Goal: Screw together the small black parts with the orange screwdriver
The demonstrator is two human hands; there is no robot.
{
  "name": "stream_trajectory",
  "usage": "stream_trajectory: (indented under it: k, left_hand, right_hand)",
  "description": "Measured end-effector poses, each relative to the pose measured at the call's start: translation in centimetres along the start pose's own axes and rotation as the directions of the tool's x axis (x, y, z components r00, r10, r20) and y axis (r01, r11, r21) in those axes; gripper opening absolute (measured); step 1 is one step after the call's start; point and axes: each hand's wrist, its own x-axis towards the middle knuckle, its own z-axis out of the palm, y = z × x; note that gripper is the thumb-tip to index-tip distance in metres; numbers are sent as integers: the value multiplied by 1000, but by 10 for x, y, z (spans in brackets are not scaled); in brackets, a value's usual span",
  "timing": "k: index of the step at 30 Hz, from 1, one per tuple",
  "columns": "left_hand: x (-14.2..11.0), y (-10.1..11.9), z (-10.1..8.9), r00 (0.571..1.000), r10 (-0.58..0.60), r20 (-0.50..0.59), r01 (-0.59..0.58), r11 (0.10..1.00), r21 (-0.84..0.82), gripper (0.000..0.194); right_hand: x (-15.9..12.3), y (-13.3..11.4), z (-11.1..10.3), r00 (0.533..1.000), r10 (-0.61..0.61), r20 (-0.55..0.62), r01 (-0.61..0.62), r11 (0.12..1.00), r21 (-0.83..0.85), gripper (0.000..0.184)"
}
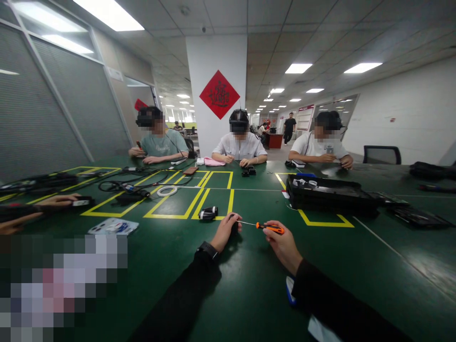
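Note:
My right hand is closed around the orange and black handle of a screwdriver. The thin metal shaft points left, and its tip reaches my left hand. That hand is closed around a small dark part, mostly hidden by the fingers; its kind cannot be made out. On the table just beyond my left hand lies a black cylindrical object with light bands. A blue and white item lies partly under my right forearm.
The green table carries yellow tape outlines. A long black open housing stands at the right, beside dark flat panels. Cables and a white ring lie at the left. Several people sit around the table; a co-worker's hands reach in at left.

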Motion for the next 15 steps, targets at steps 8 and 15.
stream_trajectory:
  k: [8, 15]
  left_hand:
    - [7, -8, -5, 1000, -2, -29, 0, 997, -78, 37]
    - [7, -10, -5, 999, -6, -39, 2, 995, -101, 43]
  right_hand:
    - [-3, 1, 11, 994, 73, 85, -82, 991, 107, 16]
    - [-7, -3, 12, 986, 131, 99, -142, 984, 108, 22]
